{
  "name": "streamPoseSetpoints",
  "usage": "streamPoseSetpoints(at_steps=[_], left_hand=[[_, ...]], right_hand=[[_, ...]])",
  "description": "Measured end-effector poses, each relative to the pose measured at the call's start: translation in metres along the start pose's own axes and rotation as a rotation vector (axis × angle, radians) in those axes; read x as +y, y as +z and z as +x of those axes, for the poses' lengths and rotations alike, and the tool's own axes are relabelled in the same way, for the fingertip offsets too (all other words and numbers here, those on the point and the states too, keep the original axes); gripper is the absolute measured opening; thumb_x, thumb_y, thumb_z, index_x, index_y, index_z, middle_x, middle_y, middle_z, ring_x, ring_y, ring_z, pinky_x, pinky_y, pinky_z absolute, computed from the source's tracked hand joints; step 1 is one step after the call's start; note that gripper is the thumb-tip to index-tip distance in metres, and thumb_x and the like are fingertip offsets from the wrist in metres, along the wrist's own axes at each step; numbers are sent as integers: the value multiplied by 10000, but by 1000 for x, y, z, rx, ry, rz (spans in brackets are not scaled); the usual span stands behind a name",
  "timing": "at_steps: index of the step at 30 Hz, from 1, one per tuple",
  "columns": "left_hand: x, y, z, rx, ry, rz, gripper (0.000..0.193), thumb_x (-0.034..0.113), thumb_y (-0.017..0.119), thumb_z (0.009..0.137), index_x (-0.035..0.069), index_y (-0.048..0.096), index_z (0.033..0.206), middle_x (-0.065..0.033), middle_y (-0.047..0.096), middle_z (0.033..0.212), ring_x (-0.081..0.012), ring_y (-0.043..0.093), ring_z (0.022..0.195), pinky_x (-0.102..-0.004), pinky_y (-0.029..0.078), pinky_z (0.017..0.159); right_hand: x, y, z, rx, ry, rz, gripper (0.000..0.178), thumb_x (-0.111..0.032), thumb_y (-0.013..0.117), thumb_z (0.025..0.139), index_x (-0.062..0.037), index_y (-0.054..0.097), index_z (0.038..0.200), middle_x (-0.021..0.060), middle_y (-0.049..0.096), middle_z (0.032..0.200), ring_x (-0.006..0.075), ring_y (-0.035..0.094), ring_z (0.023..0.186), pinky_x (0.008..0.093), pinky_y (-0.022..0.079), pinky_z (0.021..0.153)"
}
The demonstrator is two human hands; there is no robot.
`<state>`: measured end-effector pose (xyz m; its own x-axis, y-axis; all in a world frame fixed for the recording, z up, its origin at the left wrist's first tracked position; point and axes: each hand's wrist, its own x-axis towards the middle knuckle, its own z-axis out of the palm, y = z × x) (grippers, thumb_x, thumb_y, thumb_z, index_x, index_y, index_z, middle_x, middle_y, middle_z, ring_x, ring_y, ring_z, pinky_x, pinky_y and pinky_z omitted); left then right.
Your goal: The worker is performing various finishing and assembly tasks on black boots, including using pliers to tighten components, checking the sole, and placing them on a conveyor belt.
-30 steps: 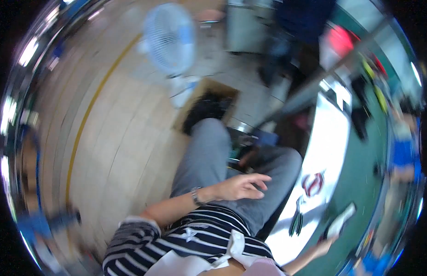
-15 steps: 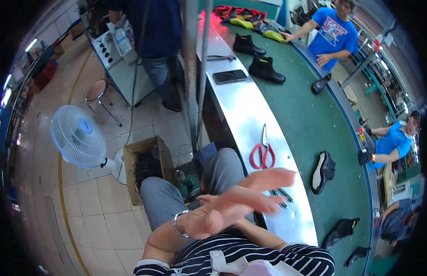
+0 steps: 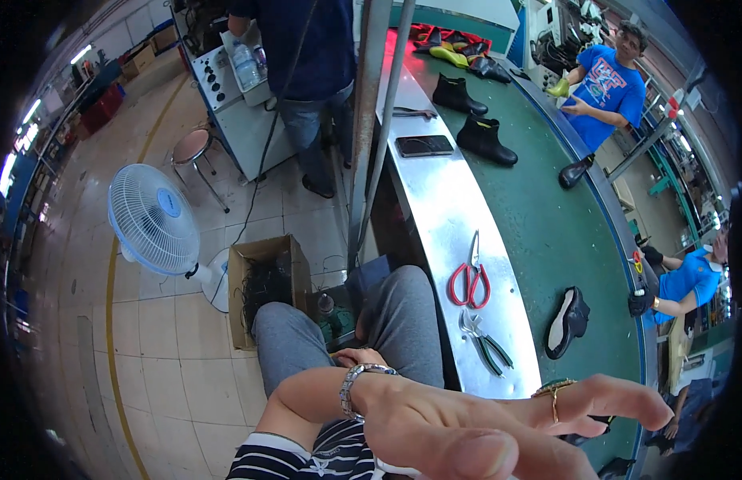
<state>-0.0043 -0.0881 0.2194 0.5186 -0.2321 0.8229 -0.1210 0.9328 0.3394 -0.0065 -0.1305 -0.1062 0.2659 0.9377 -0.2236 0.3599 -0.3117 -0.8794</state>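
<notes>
My left hand, with a metal bracelet at the wrist and a ring, stretches to the right close to the camera. Its fingers are spread and hold nothing. Beneath it, a dark boot on the green conveyor belt is mostly hidden. My right hand rests in my lap, its fingers loosely laid out with nothing seen in them; my left arm covers the rest. Red-handled scissors and green-handled pliers lie on the metal ledge. A black shoe with a pale sole sits on the belt.
Farther along are a phone, black ankle boots and yellow-green pieces. A co-worker in blue holds a yellow-green item across the belt. At left stand a fan, a cardboard box and a metal post.
My left hand has swung right and nearer the camera, uncovering the pliers and my right hand. The view has shifted. The co-worker across the belt has lifted a yellow-green item.
</notes>
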Motion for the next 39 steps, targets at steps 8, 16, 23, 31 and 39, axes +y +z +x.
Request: streamPoseSetpoints(at_steps=[8,16,23,31,39], left_hand=[[-29,-66,-27,189,-307,612,629,511,238,1012,78,360,1452,-134,208,1529,-268,179,1427,-412,89,1152],[-145,-118,-178,669,-909,480,414,309,422,1023,15,517,1298,-125,580,1203,-191,634,979,-298,497,858],[-154,-140,-208,866,-1056,170,380,228,501,995,-5,476,1295,-131,594,1094,-248,647,967,-329,529,841],[-148,-139,-213,884,-979,132,390,221,509,992,1,462,1311,-142,580,1146,-262,634,1012,-339,521,876],[-146,-139,-216,871,-957,122,398,216,494,998,7,438,1332,-139,568,1178,-264,628,1031,-344,508,899]], right_hand=[[52,29,38,-93,976,452,205,-196,630,852,-131,700,1034,41,714,830,213,680,778,329,533,718],[22,30,31,21,202,620,190,-159,592,841,-41,687,956,87,696,742,161,653,585,311,522,553],[29,30,23,142,126,279,238,-195,577,835,-33,689,968,101,697,757,223,671,658,350,521,633],[31,41,28,229,51,191,234,-196,581,817,-40,698,947,144,703,842,322,681,767,409,524,699],[25,36,27,254,7,226,232,-182,577,825,-30,693,957,161,700,859,338,677,780,417,524,711]])
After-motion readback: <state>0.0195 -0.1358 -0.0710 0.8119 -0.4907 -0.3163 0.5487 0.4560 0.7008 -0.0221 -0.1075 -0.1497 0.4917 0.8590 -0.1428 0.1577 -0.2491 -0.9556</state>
